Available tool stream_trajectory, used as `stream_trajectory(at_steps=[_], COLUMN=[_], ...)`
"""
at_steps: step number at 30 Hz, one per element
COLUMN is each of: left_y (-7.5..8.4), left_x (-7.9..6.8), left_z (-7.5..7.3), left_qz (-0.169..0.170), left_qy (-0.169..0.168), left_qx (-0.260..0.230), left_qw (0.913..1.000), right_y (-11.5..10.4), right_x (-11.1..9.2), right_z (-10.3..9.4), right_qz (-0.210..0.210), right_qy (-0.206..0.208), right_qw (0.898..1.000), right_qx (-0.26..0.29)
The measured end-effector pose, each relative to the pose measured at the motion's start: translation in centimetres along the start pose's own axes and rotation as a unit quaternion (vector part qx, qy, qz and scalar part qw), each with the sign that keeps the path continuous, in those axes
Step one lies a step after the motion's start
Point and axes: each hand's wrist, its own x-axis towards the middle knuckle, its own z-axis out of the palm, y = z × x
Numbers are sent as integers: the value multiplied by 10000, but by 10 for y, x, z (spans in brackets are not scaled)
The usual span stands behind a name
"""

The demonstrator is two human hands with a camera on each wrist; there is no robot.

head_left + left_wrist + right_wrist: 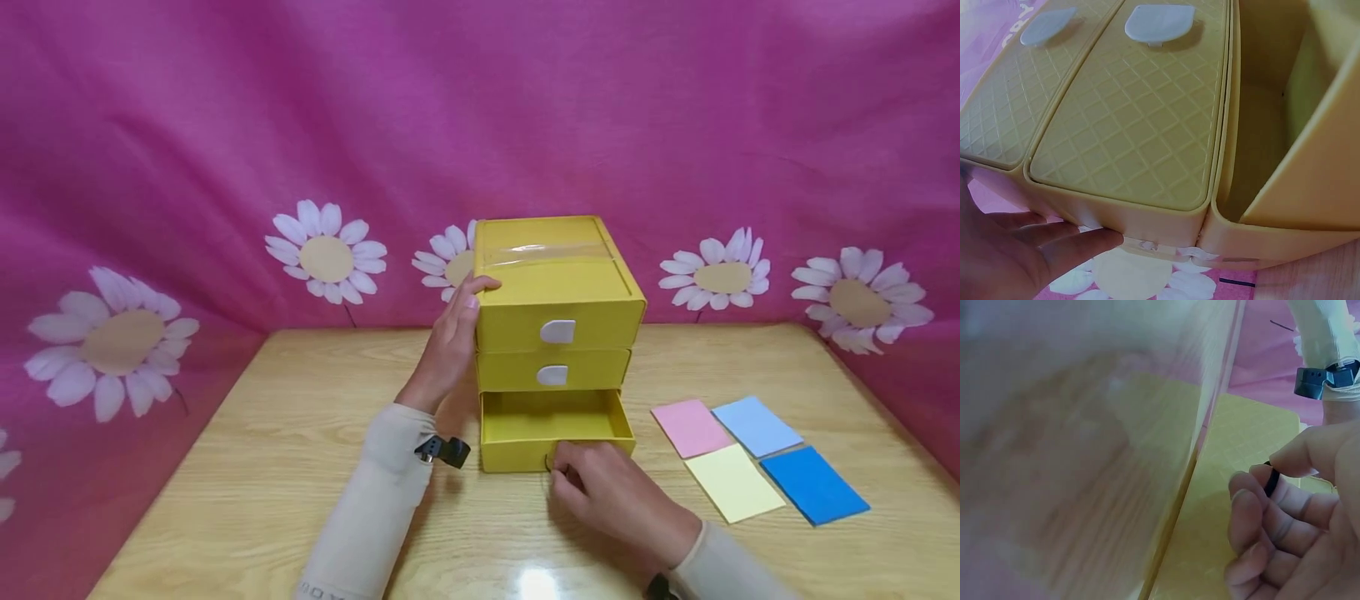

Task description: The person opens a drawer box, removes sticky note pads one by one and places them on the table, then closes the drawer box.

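A yellow three-drawer box (558, 283) stands on the table, its bottom drawer (517, 456) pulled out and showing a bare inside. My left hand (448, 342) rests against the box's left side, a finger over the top edge; in the left wrist view its fingers lie fairly straight along that side. At the front of the bottom drawer, my right hand (611, 492) has its fingers curled. Thumb and forefinger pinch a thin black loop (1272, 481) there, seen in the right wrist view. White tabs (558, 332) mark the two upper drawers, both pushed in.
Right of the box lie four flat paper pads: pink (691, 427), light blue (757, 426), pale yellow (735, 482) and dark blue (814, 485). Clear tape (540, 252) crosses the box top. Behind the wooden table (300, 467) hangs a magenta cloth (480, 108) with daisies.
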Motion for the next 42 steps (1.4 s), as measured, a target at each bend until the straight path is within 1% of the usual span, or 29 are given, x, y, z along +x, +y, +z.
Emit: stream_trajectory(at_steps=[4,11,17,21,27,34,37,42], left_y=[1,4,3,3,5,2,1,-1], left_x=[0,1,2,2,3,5,4,3], left_z=[3,2,2,2,-1,-2,-2,0], left_qz=[84,53,82,50,50,-91,-66,8], left_qy=[-42,-42,-27,-41,-3,19,7,1], left_qx=[52,93,81,31,-30,-45,-54,-3], left_qw=[9999,9999,9999,10000,10000,9999,10000,10000], right_y=[4,9,13,16,19,21,23,28], right_x=[2,12,18,23,35,46,48,49], right_z=[-1,-2,-3,-4,-6,-2,1,2], right_qz=[7,63,65,205,314,487,604,653], right_qy=[14,49,59,-40,-87,-135,-134,-55], right_qw=[10000,10000,9999,9998,9993,9982,9974,9974], right_qx=[-50,-50,-50,-38,173,331,371,305])
